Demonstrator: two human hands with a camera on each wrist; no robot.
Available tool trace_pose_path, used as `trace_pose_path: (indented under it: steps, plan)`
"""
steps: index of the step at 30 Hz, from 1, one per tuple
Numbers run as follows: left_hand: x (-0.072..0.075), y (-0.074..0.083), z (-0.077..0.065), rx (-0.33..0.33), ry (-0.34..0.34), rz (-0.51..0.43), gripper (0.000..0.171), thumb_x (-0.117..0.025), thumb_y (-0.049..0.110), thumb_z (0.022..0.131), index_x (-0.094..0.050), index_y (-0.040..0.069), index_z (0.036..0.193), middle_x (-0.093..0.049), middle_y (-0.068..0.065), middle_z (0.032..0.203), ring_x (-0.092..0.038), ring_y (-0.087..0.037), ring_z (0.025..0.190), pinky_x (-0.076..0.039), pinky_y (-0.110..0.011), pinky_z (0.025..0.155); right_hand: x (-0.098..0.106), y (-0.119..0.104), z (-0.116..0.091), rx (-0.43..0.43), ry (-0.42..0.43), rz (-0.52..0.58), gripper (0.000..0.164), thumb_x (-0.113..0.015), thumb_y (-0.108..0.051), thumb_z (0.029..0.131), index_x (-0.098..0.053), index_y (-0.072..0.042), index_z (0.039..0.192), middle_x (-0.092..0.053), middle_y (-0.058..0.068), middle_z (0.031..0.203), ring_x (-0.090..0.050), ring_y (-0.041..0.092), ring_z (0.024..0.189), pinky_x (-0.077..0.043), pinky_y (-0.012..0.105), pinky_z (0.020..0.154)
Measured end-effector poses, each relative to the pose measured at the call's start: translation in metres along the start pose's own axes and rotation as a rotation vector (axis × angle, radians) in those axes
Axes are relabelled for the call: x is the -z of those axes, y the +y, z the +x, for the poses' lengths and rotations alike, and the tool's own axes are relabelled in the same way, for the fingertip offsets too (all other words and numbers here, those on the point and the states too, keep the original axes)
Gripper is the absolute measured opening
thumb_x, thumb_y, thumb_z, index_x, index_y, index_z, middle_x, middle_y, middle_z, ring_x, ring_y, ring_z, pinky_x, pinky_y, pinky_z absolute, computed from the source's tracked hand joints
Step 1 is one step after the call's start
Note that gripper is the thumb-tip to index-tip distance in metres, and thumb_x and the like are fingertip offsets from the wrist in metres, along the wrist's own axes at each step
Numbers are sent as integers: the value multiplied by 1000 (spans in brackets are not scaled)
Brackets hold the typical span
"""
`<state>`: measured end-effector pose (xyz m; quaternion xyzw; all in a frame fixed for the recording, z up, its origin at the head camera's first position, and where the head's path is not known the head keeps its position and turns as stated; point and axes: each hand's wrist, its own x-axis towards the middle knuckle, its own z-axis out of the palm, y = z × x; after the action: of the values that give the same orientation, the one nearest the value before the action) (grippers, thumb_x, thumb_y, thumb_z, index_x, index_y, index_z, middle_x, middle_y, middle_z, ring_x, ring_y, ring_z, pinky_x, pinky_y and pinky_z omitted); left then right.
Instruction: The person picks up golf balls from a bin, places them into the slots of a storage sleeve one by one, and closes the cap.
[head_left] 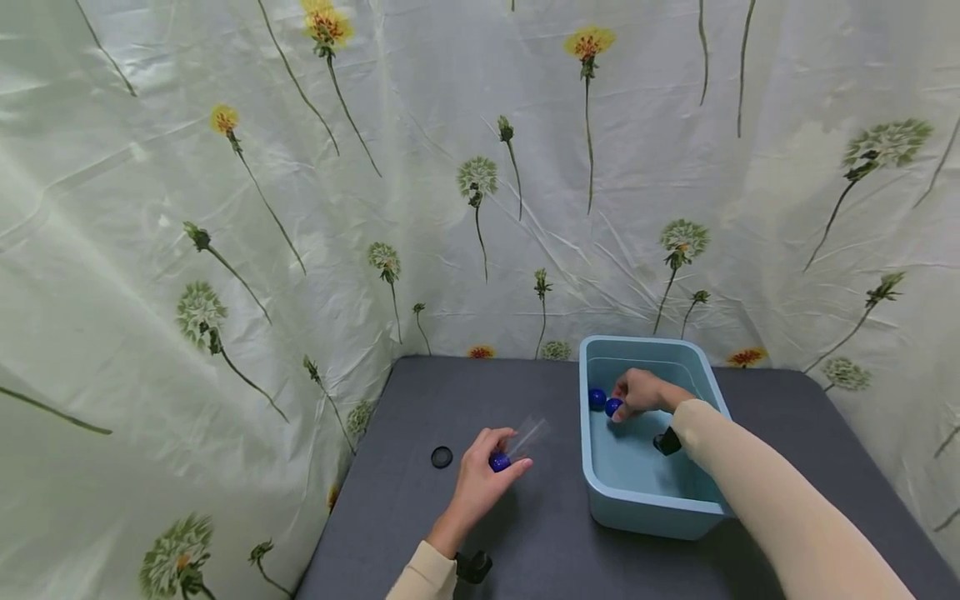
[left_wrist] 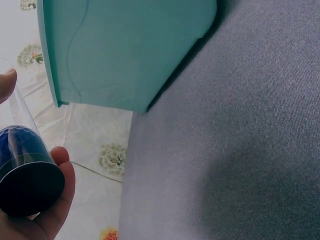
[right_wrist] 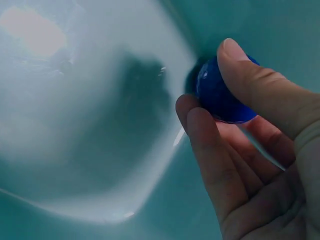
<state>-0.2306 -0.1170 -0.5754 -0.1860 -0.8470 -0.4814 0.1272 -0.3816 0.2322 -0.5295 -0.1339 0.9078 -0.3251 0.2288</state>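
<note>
My left hand (head_left: 480, 475) grips a clear tube (head_left: 531, 435) with a black end cap (left_wrist: 32, 189). Inside the tube, at the capped end, sits a blue dimpled golf ball (left_wrist: 19, 145). The tube tilts up and to the right over the dark table. Inside the light blue bin (head_left: 652, 498), my right hand (head_left: 643, 393) pinches another blue golf ball (right_wrist: 225, 92) between thumb and fingers. A further blue ball (head_left: 597, 399) lies just left of it, by the bin's left wall.
A round black cap (head_left: 442, 457) lies on the dark grey table (head_left: 397, 533), left of my left hand. Behind the table hangs a pale curtain (head_left: 420, 208) printed with flowers. The bin's raised walls surround my right hand.
</note>
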Motion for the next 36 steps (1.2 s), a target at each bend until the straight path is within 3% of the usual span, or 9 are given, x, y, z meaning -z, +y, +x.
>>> trace_pose_path:
  steps: [5,13,18,25,31,36]
  plan:
    - [-3,4,1,-23,-2,-7,47,-76,47,88,-62,26,128,-55,5,102,-52,-12,88,-50,-28,73,10,-12,-9,98,-5,3,52,-86,-8,78,-66,10,122,-71,16,99,-66,17,80,-56,34,71]
    - [-4,9,5,-32,-3,-22,51,-76,47,88,-63,18,129,-57,-2,104,-52,-13,90,-51,-29,75,23,-27,-24,196,55,-12,51,-88,-13,77,-69,5,120,-73,11,101,-67,20,87,-55,37,75]
    - [-3,11,4,-31,-10,-32,54,-76,46,89,-63,12,129,-58,-12,106,-52,-14,90,-50,-29,75,28,-35,-40,207,80,9,49,-89,-17,76,-71,-2,119,-72,7,102,-67,19,89,-55,38,75]
    - [-4,14,1,-34,-3,-32,52,-76,44,89,-63,15,129,-58,-6,106,-53,-13,91,-52,-29,76,30,-48,-63,246,118,-24,48,-88,-21,79,-70,-5,121,-70,7,108,-66,20,91,-55,39,76]
    - [-5,16,1,-39,-11,-37,48,-76,44,89,-62,22,129,-58,-11,107,-53,-13,92,-51,-29,77,23,-65,-81,293,114,-3,51,-87,-26,81,-70,-6,124,-69,7,112,-66,19,92,-56,36,75]
    - [-7,18,-1,-43,-15,-42,46,-76,43,90,-61,26,129,-57,-5,106,-53,-13,91,-52,-29,76,14,-77,-92,353,106,9,49,-86,-28,82,-70,-9,124,-67,6,116,-64,22,94,-57,36,75]
